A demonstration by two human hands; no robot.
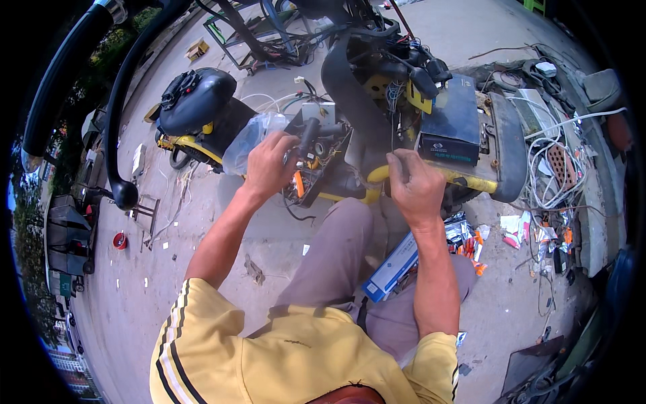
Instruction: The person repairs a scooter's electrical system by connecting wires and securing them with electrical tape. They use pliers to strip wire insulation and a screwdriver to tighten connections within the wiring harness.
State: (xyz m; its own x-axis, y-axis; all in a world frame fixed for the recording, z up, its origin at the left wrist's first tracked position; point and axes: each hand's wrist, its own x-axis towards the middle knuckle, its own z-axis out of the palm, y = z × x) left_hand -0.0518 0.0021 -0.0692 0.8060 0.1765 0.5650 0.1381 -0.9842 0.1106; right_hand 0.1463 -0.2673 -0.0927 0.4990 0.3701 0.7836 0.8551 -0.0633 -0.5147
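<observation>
Crouching at a stripped scooter (377,101), we are wrapping the left hand (268,165) around a black-handled tool (307,137), its tip just beyond our fingers in the open wiring compartment (316,168). Our right hand (416,185) is pinching thin wires (392,128) above the yellow frame tube (464,180).

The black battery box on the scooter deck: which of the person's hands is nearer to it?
Right. The right hand sits just left of the black battery box, at the yellow frame tube; the left hand is farther left, at the open wiring compartment.
</observation>
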